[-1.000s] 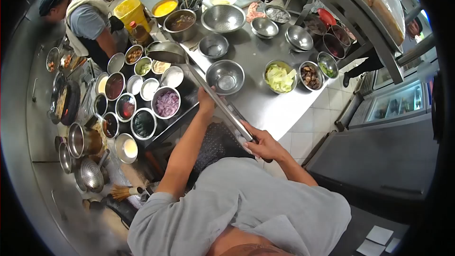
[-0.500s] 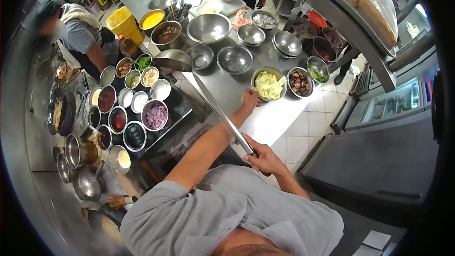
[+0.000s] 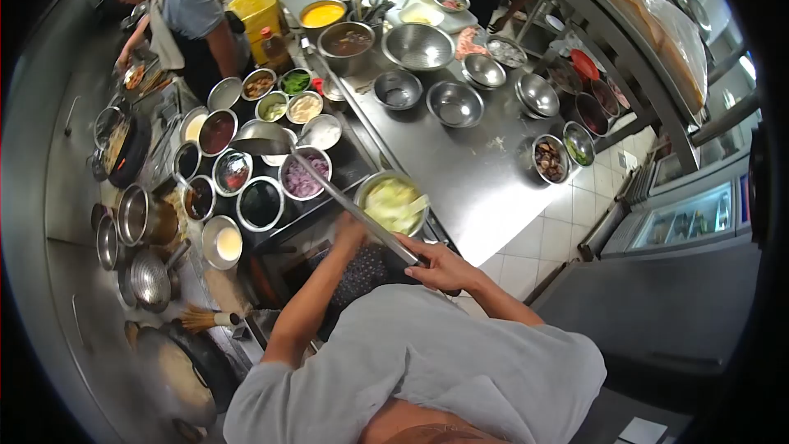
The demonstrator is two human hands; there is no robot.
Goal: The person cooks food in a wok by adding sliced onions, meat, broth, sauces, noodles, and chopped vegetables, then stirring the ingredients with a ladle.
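Note:
My right hand [image 3: 441, 266] is wrapped round the handle of a long ladle [image 3: 353, 210], whose bowl hangs over the sauce and ingredient bowls on the left. Beside the ladle's shaft is my left hand [image 3: 351, 233], blurred and partly behind it, close to the rim of a steel bowl of chopped cabbage [image 3: 393, 204]. The cabbage bowl is at the near left edge of the steel table. Whether my left fingers grip its rim cannot be made out. Just left of it sits a bowl of sliced purple onion [image 3: 303, 178].
A co-worker [image 3: 185, 12] stands at the back left near a wok [image 3: 127, 148]. Steel bowls [image 3: 454, 104] and a bowl of dark mushrooms [image 3: 549, 159] stand on the table [image 3: 485, 197]. A second wok [image 3: 177, 370] is at the lower left. An overhead shelf [image 3: 612, 41] spans the right.
The cabbage bowl has moved left from beside the mushrooms to the table's near left edge, along with my left hand. The ladle bowl has swung left over the ingredient bowls.

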